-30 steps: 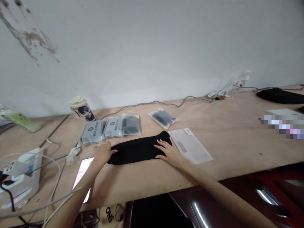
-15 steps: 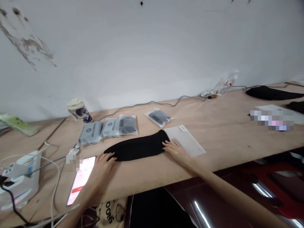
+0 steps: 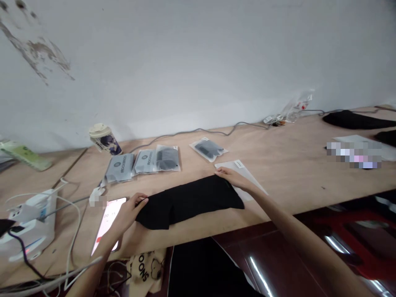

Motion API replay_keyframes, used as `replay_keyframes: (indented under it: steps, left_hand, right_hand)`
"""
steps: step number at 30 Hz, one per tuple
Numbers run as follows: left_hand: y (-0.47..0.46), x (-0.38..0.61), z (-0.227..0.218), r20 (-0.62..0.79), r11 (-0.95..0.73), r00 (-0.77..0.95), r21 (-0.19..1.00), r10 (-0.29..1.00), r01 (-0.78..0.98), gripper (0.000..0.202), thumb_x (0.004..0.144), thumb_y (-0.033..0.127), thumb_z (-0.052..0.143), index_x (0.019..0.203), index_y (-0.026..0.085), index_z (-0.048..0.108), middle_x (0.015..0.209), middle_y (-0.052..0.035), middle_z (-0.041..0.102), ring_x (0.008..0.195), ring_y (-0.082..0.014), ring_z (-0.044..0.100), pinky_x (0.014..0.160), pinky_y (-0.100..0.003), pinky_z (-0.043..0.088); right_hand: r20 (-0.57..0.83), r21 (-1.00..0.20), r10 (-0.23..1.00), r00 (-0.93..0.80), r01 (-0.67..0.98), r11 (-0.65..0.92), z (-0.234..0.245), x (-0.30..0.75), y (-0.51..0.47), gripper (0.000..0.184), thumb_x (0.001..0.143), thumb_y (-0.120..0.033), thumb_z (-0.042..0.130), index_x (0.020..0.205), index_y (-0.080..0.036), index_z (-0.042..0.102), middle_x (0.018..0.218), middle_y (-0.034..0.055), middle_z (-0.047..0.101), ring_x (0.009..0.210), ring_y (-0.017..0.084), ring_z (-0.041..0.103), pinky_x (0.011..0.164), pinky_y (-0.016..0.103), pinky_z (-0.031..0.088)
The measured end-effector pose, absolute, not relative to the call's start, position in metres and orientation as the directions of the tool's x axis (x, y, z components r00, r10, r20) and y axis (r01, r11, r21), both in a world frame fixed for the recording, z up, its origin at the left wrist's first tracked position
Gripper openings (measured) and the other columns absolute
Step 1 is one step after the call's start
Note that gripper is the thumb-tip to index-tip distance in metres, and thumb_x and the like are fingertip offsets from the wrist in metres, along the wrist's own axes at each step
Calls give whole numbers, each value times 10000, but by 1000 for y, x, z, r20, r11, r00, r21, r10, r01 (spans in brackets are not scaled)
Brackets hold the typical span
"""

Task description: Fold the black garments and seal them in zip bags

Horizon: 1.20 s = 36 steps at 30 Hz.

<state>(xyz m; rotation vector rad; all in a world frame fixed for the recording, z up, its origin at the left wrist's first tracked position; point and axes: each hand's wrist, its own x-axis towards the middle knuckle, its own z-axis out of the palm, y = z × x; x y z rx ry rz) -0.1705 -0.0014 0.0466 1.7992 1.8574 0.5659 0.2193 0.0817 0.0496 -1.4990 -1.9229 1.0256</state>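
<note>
A black cloth [image 3: 188, 204] lies spread on the plywood table [image 3: 278, 165], wider at its right end. My left hand [image 3: 131, 210] is at the cloth's left end, its fingers curled over the edge. My right hand [image 3: 233, 178] reaches over the far edge, fingers lying along it, just in front of a frosted flat plastic bag [image 3: 244, 175]. The cloth hides part of that bag. Behind them stand several sealed grey plastic bags [image 3: 144, 161] in a loose row.
A phone [image 3: 107, 225] lies lit beside my left hand. A white charger with cables [image 3: 31, 218] sits further left, and a paper cup [image 3: 103, 139] stands by the wall. More black cloth [image 3: 355, 120] lies far right. The table's near edge runs below my arms.
The black cloth has spread wider, towards me and to the right. My right hand has moved from its right end to the far edge. My left hand has shifted to the cloth's left end.
</note>
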Motion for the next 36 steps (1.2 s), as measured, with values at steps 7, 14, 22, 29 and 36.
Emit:
replay_keyframes:
  steps: [7, 14, 22, 29, 36]
  left_hand:
    - [8, -180, 32, -136, 102, -38, 505, 990, 857, 460, 672, 539, 597, 1006, 223, 580, 975, -80, 702, 964, -289, 636, 821, -374, 480]
    - [3, -182, 44, -254, 278, -163, 528, 953, 802, 358, 647, 490, 577, 887, 223, 564, 761, -33, 683, 757, -245, 658, 636, -313, 496]
    - [-3, -180, 57, -168, 259, -208, 396, 964, 881, 340, 673, 516, 563, 827, 214, 539, 628, 9, 613, 619, -208, 614, 583, -276, 432]
    - [-12, -175, 47, -61, 211, -202, 287, 978, 935, 282, 714, 423, 547, 873, 189, 546, 770, -70, 651, 783, -255, 622, 683, -310, 426]
    - [-17, -182, 62, -173, 338, -295, 325, 940, 884, 173, 694, 391, 564, 706, 220, 548, 647, -7, 618, 644, -204, 601, 597, -272, 376]
  right_hand:
    - [-139, -821, 925, -353, 564, 93, 2, 217, 104, 435, 644, -274, 755, 1039, -176, 601, 1050, 67, 668, 993, 243, 607, 861, 341, 454]
    - [-193, -746, 934, -301, 664, 60, 1, 220, 102, 171, 722, -271, 697, 846, -158, 664, 859, 72, 708, 804, 238, 660, 724, 325, 493]
    - [319, -355, 905, -280, 851, 388, 9, 182, 60, 350, 818, -265, 618, 1145, -156, 554, 1179, 142, 589, 1091, 299, 551, 907, 457, 445]
    - [281, -239, 838, -468, 812, 533, -15, 138, 16, 392, 894, -321, 524, 1239, -134, 541, 1353, 179, 491, 1276, 299, 428, 1050, 515, 331]
    - [314, -291, 830, -460, 786, 546, -29, 145, 16, 382, 915, -319, 489, 1257, -158, 543, 1384, 156, 469, 1311, 266, 392, 1076, 488, 312]
